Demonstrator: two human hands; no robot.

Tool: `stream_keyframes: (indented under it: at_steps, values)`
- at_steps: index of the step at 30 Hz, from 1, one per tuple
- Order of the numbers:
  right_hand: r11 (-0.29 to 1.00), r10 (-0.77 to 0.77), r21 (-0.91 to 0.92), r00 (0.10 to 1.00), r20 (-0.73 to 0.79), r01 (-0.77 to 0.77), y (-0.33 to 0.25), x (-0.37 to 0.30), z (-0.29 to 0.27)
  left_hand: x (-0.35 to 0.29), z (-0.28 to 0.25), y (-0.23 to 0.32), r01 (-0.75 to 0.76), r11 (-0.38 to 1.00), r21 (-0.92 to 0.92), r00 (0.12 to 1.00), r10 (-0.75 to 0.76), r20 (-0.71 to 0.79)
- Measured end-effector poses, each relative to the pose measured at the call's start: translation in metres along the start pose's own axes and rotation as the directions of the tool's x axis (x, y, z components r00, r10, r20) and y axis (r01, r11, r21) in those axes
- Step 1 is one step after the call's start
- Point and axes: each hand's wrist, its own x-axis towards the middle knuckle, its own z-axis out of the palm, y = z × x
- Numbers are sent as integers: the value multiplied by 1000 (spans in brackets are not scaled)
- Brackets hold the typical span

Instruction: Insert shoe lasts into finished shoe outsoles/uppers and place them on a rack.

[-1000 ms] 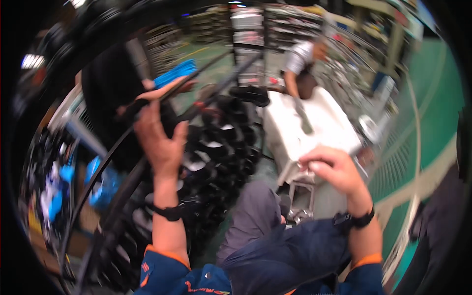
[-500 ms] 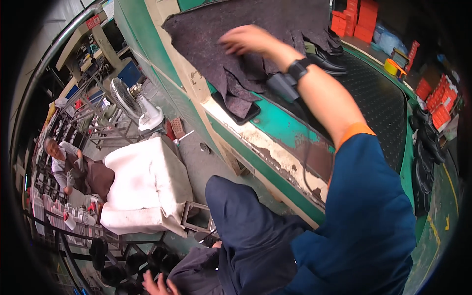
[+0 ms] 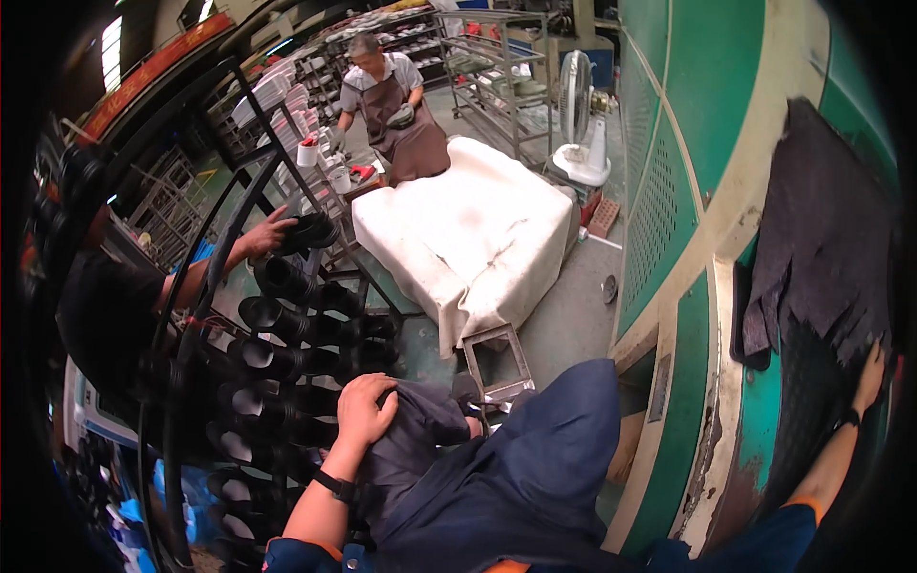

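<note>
My left hand (image 3: 366, 409) rests on my left knee, on dark trousers (image 3: 420, 411), with its fingers lying over the cloth and nothing held. Far to the right, my right hand (image 3: 869, 380) reaches to the ragged lower edge of a dark grey fabric flap (image 3: 823, 239). Its fingers touch or nearly touch the strips; the dim rim of the picture hides whether they grip. That flap hangs over the opening of a green and cream machine (image 3: 690, 401). Below it lies a black conveyor surface (image 3: 798, 439).
On my left stands a black rack (image 3: 244, 382) of dark shoes or boots. A co-worker's hand (image 3: 267, 234) there touches a black shoe (image 3: 310, 232). Ahead are a white-covered block (image 3: 468, 224), an aproned person (image 3: 396, 115), a fan (image 3: 578, 119) and a metal frame stool (image 3: 497, 361).
The view has swung left, bringing the rack and a second co-worker in. My left hand now lies on my knee. My right hand has moved from atop the flap to its lower edge.
</note>
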Motion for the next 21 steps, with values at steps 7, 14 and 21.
stream_keyframes:
  at_steps: [7,14,21]
  values:
    - [987,-60,-127,964,257,96,-27,49,-45,-9,2,-16,9,998,-57,999,-11,-39]
    - [738,-246,561,624,741,-375,-88,4,-28,-2,-18,-12,61,984,-170,992,-78,-95]
    - [863,-230,490,768,597,-122,-121,-25,-46,82,-165,31,-303,935,183,728,351,-590]
